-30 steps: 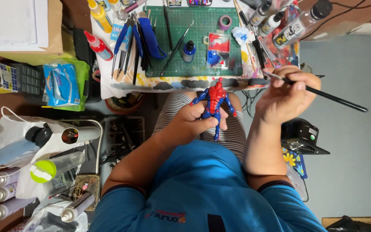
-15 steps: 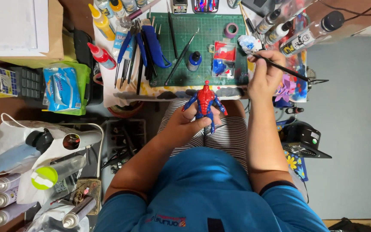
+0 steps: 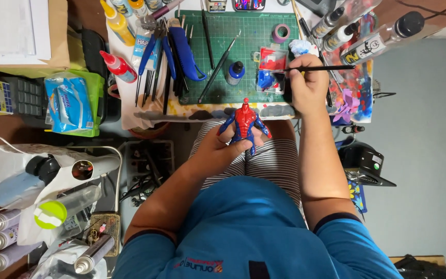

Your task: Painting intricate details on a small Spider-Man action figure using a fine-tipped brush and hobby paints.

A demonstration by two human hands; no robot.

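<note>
1. Tissue pack (image 3: pixel 70 106), blue and white, lying on a green box at the far left of the counter (image 3: pixel 130 111).
2. Red squeeze bottle (image 3: pixel 118 66) with a white nozzle, lying tilted on the counter, just left of the pliers.
3. Blue-handled pliers (image 3: pixel 174 49) among dark tools at the left edge of the green cutting mat (image 3: pixel 233 36).
4. Left hand (image 3: pixel 220 147), over the lap below the counter's edge; grip clamped on the figure's lower body and legs.
5. Red and blue action figure (image 3: pixel 244 121), held upright, head toward the counter, arms spread.
6. Small dark blue bottle (image 3: pixel 235 72), standing on the mat.
7. Paint palette (image 3: pixel 271 72), red and blue wells, on the mat's right part.
8. Right hand (image 3: pixel 305 85), on the mat's right edge; grip closed on a thin black paintbrush (image 3: pixel 318 67), tip over the palette.
9. Clear bottles (image 3: pixel 383 39) with dark caps, lying at the far right corner.
</note>
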